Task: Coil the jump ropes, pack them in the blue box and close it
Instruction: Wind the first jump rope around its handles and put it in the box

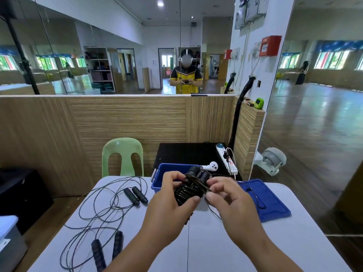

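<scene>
The only writing that can be read is on the red alarm box on the pillar, white letters that look like "FIRE"; the smaller print below it is too small to tell.

The left hand is clamped on the coiled jump rope, thumb on the near side and fingers curled over the far side. The rope's black cord is wound around its two black handles, whose ends stick up above the fingers. The right hand pinches a strand of that same cord at the bundle's right edge, and a loose length hangs down from it toward the table. The bundle sits between the two hands, held above the table and just in front of the blue box, which stands open. The blue lid lies flat to the right, beside the box.

Two more ropes lie uncoiled on the left of the table — the far rope with its handles side by side, and the near rope by the front edge, their cords looped over each other.
</scene>
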Available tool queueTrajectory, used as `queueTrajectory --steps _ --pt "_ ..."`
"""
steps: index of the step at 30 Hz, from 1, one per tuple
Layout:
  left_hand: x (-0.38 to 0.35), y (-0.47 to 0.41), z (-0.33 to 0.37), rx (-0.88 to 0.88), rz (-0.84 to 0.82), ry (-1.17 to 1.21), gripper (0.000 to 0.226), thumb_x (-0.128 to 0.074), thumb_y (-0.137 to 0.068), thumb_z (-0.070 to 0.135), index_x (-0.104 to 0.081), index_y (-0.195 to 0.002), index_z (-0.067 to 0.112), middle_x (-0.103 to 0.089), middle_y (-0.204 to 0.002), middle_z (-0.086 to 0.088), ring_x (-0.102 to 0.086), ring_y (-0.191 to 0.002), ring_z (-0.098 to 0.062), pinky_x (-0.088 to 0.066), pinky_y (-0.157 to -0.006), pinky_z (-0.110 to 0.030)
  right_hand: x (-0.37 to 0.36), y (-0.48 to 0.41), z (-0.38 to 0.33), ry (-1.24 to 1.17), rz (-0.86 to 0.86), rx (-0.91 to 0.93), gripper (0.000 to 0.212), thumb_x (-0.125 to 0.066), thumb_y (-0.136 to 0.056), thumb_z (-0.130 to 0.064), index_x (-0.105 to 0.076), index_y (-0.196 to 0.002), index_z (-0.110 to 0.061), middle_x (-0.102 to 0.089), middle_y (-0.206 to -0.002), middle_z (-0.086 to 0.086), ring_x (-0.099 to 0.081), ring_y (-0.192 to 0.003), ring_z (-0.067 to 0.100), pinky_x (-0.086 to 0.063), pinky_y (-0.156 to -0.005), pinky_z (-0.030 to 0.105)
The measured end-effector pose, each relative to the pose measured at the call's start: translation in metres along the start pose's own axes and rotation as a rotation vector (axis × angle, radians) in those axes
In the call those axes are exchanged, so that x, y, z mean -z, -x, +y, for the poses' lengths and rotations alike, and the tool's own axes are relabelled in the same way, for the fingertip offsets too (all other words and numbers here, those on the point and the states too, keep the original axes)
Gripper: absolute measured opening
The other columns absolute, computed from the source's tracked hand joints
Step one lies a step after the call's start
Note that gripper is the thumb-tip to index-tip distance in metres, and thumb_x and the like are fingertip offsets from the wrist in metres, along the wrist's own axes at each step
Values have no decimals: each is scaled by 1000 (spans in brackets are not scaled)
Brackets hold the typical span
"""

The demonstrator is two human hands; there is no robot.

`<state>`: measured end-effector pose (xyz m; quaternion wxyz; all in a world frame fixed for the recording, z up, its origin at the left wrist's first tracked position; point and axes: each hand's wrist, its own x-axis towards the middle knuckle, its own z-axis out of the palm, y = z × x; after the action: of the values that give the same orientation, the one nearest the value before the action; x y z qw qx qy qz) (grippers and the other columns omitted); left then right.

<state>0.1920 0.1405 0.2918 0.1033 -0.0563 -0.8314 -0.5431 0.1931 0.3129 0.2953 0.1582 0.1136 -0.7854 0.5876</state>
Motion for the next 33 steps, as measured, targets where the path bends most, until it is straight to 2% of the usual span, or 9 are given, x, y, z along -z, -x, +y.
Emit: queueTrajectory --steps 4,8,11,17,20,23,27,31,33 --pt "-2 1 4 127 -32 80 75 -80 -86 26 -34 -134 60 -72 -85 7 -73 -66 -20 -63 -56 -43 3 -3 -6 -90 -100 -136 26 -67 -89 -5 -65 -67 -19 -64 -106 -17 -63 -93 7 -53 -86 35" --pt "-8 2 4 157 -54 134 59 -78 -88 23 -48 -131 49 -74 -82 7 -73 -66 -24 -63 -60 -50 8 -6 -11 -188 -123 -213 24 -70 -86 -11 -61 -64 -10 -66 -102 -7 -68 -95 24 -53 -69 23" --pt "-13 4 6 179 -57 247 49 -74 -91 18 -55 -126 46 -75 -79 7 -68 -60 -21 -59 -56 -43 12 -6 -19 -338 -72 -331 24 -58 -94 6 -62 -71 -1 -70 -106 11 -72 -98 38 -46 -45 12" --pt "-16 6 10 182 -63 323 43 -71 -94 16 -58 -122 44 -76 -84 14 -71 -64 -12 -60 -57 -31 16 -6 -16 -472 -72 -410 29 -43 -97 9 -70 -88 5 -73 -106 30 -71 -105 43 -47 -43 14" --pt "-16 6 11 172 -69 325 42 -70 -94 16 -58 -121 45 -75 -84 16 -71 -64 -9 -59 -57 -29 17 -7 -13 -557 -58 -411 41 -41 -96 8 -74 -73 -2 -68 -110 35 -69 -107 46 -52 -47 19" --pt "-17 6 12 165 -65 331 40 -70 -94 15 -59 -120 44 -75 -83 16 -70 -62 -8 -59 -56 -31 16 -7 -7 -630 -51 -416 46 -40 -94 6 -76 -67 -7 -70 -108 32 -72 -104 38 -62 -66 31" --pt "-20 7 12 175 -39 345 40 -70 -94 15 -61 -122 42 -75 -83 14 -71 -65 -9 -60 -56 -30 15 -6 1 -742 -17 -454 34 -39 -95 6 -68 -78 4 -76 -99 22 -77 -90 27 -63 -68 35" --pt "-23 7 9 194 -10 364 39 -70 -94 16 -61 -121 42 -76 -81 11 -73 -66 -10 -57 -56 -27 14 -4 6 -703 -35 -429 19 -49 -92 1 -65 -82 6 -75 -110 22 -74 -103 31 -61 -87 45" --pt "-25 7 8 203 4 367 40 -71 -94 16 -60 -121 43 -76 -82 11 -73 -68 -11 -58 -57 -26 13 -3 6 -616 -44 -375 19 -53 -92 4 -66 -78 4 -75 -110 18 -74 -103 31 -61 -89 42"
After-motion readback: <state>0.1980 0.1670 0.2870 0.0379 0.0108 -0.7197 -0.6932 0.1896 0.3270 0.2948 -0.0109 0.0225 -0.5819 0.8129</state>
